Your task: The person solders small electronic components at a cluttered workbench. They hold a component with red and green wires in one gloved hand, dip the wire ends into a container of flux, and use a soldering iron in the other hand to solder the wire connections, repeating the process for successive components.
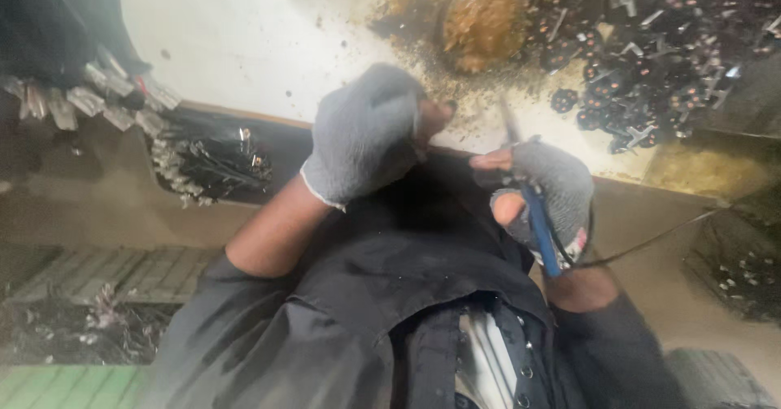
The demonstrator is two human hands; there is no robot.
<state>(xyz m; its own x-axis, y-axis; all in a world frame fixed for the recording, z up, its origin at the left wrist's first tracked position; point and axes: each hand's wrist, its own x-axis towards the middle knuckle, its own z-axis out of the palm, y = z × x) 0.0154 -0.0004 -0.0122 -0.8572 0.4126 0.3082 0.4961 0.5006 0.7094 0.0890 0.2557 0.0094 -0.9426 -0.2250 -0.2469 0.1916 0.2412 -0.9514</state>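
Observation:
My right hand (547, 193), in a grey fingerless glove, is shut on a blue-handled tool (539, 230). The tool's thin metal tip (509, 123) points up onto the white bench top (236, 43), and a dark cord (651, 242) trails off to the right. My left hand (366, 132), gloved the same way, is curled at the bench edge just left of the tip. Its fingertips are pinched together near a small dark spot, and blur hides whether they hold anything. Both hands are above my dark shirt.
A round tin of brown paste (484, 19) sits amid scorched residue behind the hands. A heap of small black parts with metal bits (651, 43) fills the back right. A bundle of black wires (213, 163) and a row of metal pieces (89, 98) lie left.

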